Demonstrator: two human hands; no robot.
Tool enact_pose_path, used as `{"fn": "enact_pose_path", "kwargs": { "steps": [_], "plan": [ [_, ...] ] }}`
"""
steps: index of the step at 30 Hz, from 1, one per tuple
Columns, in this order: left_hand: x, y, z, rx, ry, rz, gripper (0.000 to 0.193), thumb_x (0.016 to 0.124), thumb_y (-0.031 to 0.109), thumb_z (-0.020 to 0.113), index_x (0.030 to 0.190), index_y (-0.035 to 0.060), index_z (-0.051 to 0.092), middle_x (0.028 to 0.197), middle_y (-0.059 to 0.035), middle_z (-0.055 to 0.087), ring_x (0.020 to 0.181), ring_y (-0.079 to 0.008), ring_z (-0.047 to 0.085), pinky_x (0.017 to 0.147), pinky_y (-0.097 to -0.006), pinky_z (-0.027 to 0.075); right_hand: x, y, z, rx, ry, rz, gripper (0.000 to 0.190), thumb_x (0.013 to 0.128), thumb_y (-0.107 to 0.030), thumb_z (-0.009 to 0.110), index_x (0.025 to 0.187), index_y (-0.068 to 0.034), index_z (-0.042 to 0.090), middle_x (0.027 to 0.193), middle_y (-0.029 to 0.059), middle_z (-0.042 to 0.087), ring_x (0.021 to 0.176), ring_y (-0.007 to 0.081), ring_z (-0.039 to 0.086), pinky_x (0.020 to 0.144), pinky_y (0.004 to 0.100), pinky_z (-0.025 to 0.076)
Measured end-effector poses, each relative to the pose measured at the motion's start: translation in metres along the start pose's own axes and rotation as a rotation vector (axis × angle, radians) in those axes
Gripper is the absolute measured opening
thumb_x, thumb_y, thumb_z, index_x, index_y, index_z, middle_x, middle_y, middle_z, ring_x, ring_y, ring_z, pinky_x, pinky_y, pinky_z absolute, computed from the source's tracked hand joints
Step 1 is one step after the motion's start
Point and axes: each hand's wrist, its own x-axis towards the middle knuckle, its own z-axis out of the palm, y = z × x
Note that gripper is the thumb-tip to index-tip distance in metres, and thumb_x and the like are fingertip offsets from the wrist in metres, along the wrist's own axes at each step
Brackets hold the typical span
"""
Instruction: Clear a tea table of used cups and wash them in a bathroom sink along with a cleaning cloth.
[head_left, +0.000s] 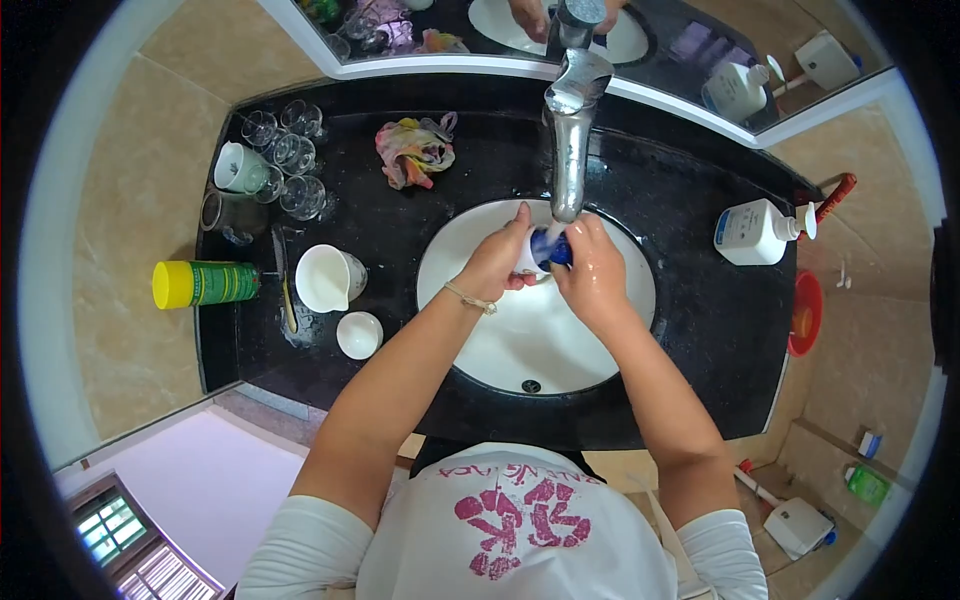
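Note:
Under the running chrome faucet (570, 150), my left hand (501, 251) grips a small white cup (528, 255) from its left side. My right hand (595, 271) holds a blue thing (553, 249), perhaps a sponge, at the cup's mouth; its exact kind is hard to tell. Water falls between the hands onto both things. The right hand looks wet. Below them lies the white oval sink basin (555, 352), its drain at the near edge. Left of my forearms a white pitcher with a spout (324, 277) and a small white cup (359, 335) stand on the black counter.
Several stemmed glasses (294, 154), a white cup (238, 166) and a glass mug (222, 211) stand at the back left. A yellow-and-green canister (204, 284) lies near a knife (283, 277). A crumpled cloth (416, 150) sits behind the basin; a white pump bottle (754, 232) is right.

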Motion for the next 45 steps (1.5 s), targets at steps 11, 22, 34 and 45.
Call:
{"fn": "enact_pose_path", "kwargs": {
  "steps": [11, 22, 34, 45],
  "plan": [
    [-0.006, -0.01, 0.006, 0.164, 0.069, 0.289, 0.047, 0.096, 0.053, 0.04, 0.111, 0.0111, 0.056, 0.079, 0.0014, 0.056, 0.057, -0.0058, 0.051, 0.044, -0.0186, 0.04, -0.011, 0.006, 0.002, 0.407, -0.379, 0.175, 0.03, 0.078, -0.023, 0.07, 0.097, -0.002, 0.06, 0.076, 0.0162, 0.061, 0.067, 0.0311, 0.059, 0.064, 0.039, 0.048],
    [-0.011, 0.003, -0.019, 0.24, -0.331, 0.326, 0.039, 0.096, 0.039, 0.05, 0.121, 0.008, 0.055, 0.109, -0.0056, 0.059, 0.096, -0.0104, 0.058, 0.073, -0.0296, 0.053, -0.011, 0.023, 0.001, 0.946, -0.369, 0.621, 0.028, 0.081, -0.016, 0.074, 0.105, -0.004, 0.066, 0.075, -0.001, 0.061, 0.062, 0.0066, 0.052, 0.054, 0.0238, 0.045],
    [-0.004, -0.026, 0.007, -0.105, 0.024, 0.418, 0.026, 0.097, 0.028, 0.051, 0.104, 0.0043, 0.058, 0.09, -0.0021, 0.058, 0.082, -0.0097, 0.056, 0.069, -0.0249, 0.048, -0.029, -0.019, 0.035, 0.714, 0.304, 0.363, 0.027, 0.084, -0.016, 0.07, 0.1, -0.004, 0.052, 0.114, 0.0138, 0.054, 0.104, 0.0238, 0.054, 0.09, 0.0333, 0.043],
    [-0.021, -0.038, 0.022, 0.266, 0.146, 0.767, 0.021, 0.098, 0.017, 0.047, 0.097, 0.0015, 0.061, 0.09, -0.0025, 0.054, 0.083, -0.0116, 0.05, 0.078, -0.0279, 0.041, -0.014, -0.015, 0.023, 1.114, 0.236, 0.818, 0.027, 0.096, -0.019, 0.049, 0.117, -0.004, 0.056, 0.103, 0.0072, 0.059, 0.085, 0.015, 0.056, 0.078, 0.0274, 0.046]
  ]
}}
